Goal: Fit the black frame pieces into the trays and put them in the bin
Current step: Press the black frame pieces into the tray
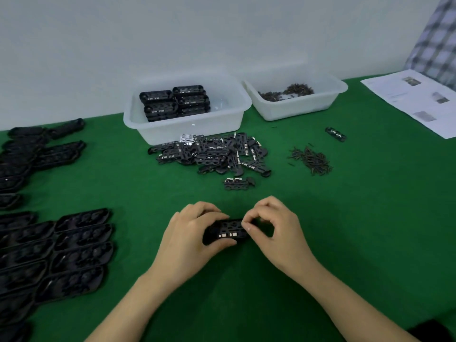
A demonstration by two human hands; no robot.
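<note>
Head view, looking down on a green table (pixel 320 243): both hands meet over one black tray (pixel 225 232) with a frame piece seated in it. The left hand (pixel 190 233) grips the tray's left end, fingers curled over the top and thumb under the near edge. The right hand (pixel 274 228) pinches at the tray's right end with curled fingertips.

Just beyond the hands lies one loose frame piece (pixel 238 183), and past it a heap of frame pieces (pixel 212 154), too tangled to count. Beyond the heap stand two white bins: the left bin (pixel 187 127) holds stacked filled trays, the right bin (pixel 296 104) small dark screws. A screw pile (pixel 311 161) lies beyond the right hand. Empty trays (pixel 76 253) lie in rows left of the left hand, partly cut off. Nothing lies between hands and heap except the loose piece.
</note>
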